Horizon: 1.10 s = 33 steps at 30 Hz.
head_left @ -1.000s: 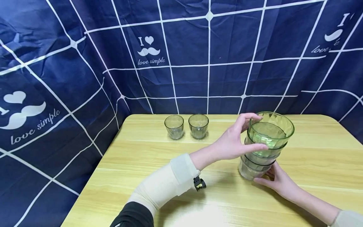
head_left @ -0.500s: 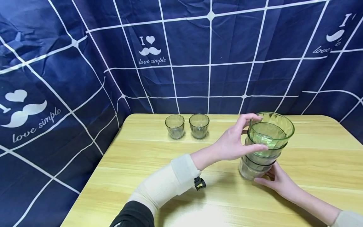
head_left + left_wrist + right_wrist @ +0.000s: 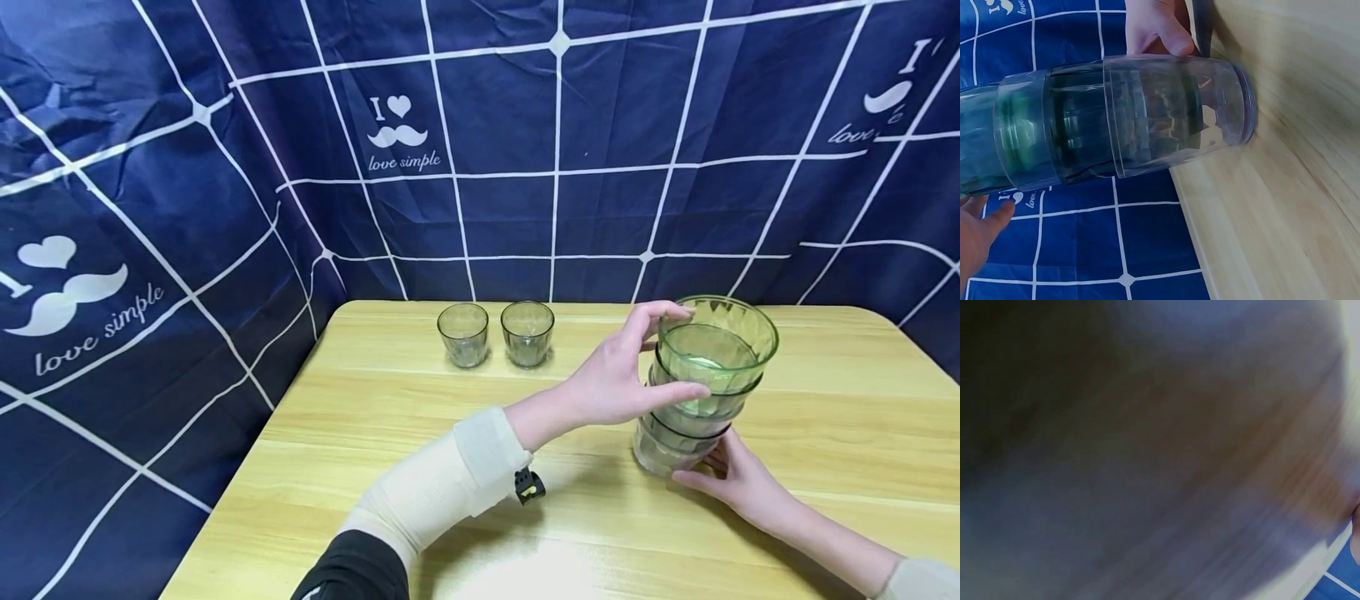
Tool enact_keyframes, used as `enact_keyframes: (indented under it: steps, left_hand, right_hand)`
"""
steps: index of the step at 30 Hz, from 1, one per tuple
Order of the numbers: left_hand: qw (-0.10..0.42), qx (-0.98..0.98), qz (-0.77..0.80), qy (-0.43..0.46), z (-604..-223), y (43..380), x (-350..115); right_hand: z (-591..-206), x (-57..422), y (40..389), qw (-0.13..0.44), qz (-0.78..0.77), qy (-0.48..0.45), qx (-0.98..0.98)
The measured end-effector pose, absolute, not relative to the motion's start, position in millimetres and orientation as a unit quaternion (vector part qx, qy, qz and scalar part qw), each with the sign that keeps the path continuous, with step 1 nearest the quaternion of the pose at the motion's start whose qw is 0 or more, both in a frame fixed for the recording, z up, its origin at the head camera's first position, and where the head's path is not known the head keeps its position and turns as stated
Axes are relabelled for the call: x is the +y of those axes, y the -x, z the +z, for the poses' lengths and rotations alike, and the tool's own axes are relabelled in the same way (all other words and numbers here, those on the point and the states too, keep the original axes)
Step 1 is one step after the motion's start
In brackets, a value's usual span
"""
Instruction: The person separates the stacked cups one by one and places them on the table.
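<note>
A tilt-looking stack of nested drinking glasses stands at the right of the table in the head view. On top is a green glass point(image 3: 708, 367), with a greyish glass point(image 3: 693, 423) under it and a clear glass point(image 3: 660, 457) at the bottom. My left hand point(image 3: 611, 379) holds the green glass from the left, thumb in front and fingers at the rim behind. Low on the right, my right hand point(image 3: 753, 487) grips the bottom glass. In the left wrist view the clear glass point(image 3: 1172, 112) rests against the wood. The right wrist view is mostly blurred.
Two small grey glasses, a left one point(image 3: 463, 337) and a right one point(image 3: 527, 335), stand side by side at the back of the wooden table point(image 3: 360, 467). A blue curtain point(image 3: 495, 125) with white lines hangs behind and to the left.
Both hands and the stack stay almost in place. The head view has shifted very slightly.
</note>
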<state>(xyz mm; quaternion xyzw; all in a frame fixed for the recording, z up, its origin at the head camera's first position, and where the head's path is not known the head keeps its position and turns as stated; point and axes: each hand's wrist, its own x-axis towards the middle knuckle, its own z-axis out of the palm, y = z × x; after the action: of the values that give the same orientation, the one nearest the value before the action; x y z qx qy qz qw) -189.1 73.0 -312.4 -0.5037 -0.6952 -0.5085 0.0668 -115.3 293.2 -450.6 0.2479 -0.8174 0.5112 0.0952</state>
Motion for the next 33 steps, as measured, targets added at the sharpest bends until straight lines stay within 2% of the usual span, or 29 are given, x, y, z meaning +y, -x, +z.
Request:
enact_keyframes:
  steps: [6,14,19,23,33]
  left_hand:
    - [0.077,-0.684,-0.530,0.495,-306,187,71]
    - [0.122,-0.619,-0.588,0.507,-272,182,59]
    - [0.123,-0.594,-0.625,0.492,-256,180,43]
    - [0.126,-0.598,-0.643,0.462,-262,189,34]
    - [0.143,-0.675,-0.618,0.377,-306,215,26]
  right_hand:
    - [-453,294,115,0.090,0.514,-0.245,-0.817]
    - [-452,292,116,0.091,0.521,-0.246,-0.812]
    - [-451,292,116,0.094,0.516,-0.246,-0.815]
    - [-452,293,117,0.095,0.511,-0.247,-0.818]
    - [-454,293,116,0.102,0.514,-0.248,-0.815]
